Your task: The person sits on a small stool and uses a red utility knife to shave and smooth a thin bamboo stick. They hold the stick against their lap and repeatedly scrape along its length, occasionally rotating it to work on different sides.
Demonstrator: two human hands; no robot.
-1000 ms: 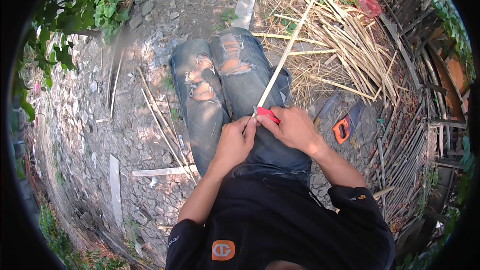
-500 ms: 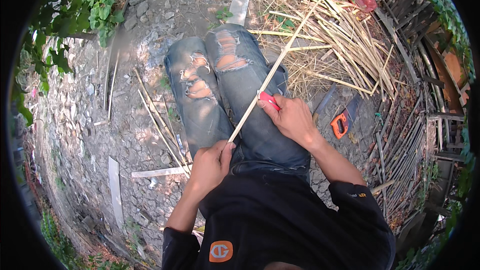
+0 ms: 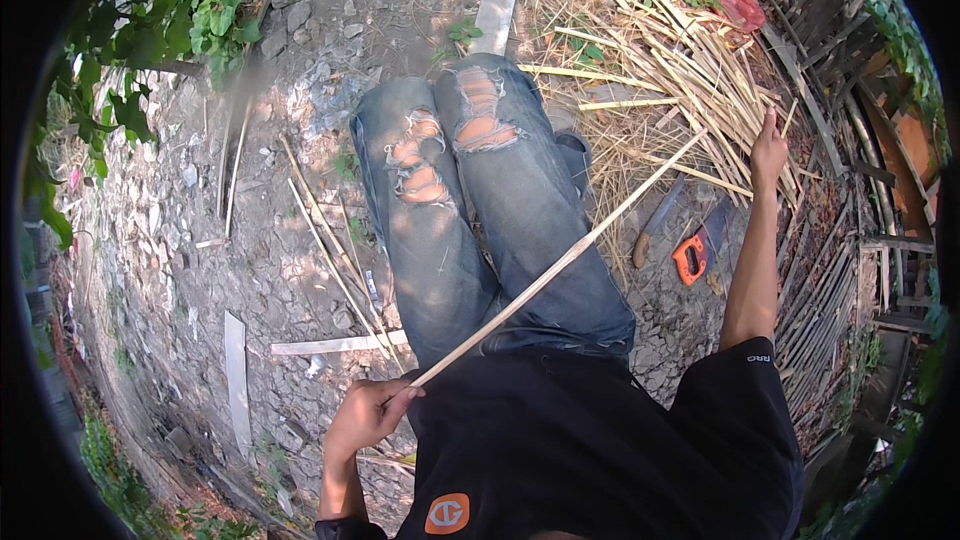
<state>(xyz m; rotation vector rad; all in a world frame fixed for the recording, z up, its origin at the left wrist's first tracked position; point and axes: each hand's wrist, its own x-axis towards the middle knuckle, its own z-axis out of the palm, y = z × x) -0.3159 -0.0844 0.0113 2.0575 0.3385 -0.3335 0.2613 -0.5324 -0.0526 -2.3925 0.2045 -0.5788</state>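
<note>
My left hand (image 3: 368,415) is closed at the left front of my lap, pinching the near end of a long, thin bamboo strip (image 3: 580,246). The strip slants up across my thighs to the right, with a thicker joint partway along it. My right arm is stretched out to the right, and my right hand (image 3: 769,152) is at the edge of a pile of cut bamboo strips (image 3: 715,90). Its fingers look curled, with the thumb side toward the far end; what they hold is hidden. No red-handled cutter shows now.
An orange-handled handsaw (image 3: 690,258) and a long blade with a wooden handle (image 3: 642,248) lie right of my legs. Thin strips (image 3: 325,230) and a flat pale slat (image 3: 237,380) lie on the stony ground at left. Stacked sticks (image 3: 800,300) line the right side.
My right hand has moved from the strip over my thigh out to the pile at right, and its red cutter is out of sight. My left hand has drawn the strip nearer and lower left.
</note>
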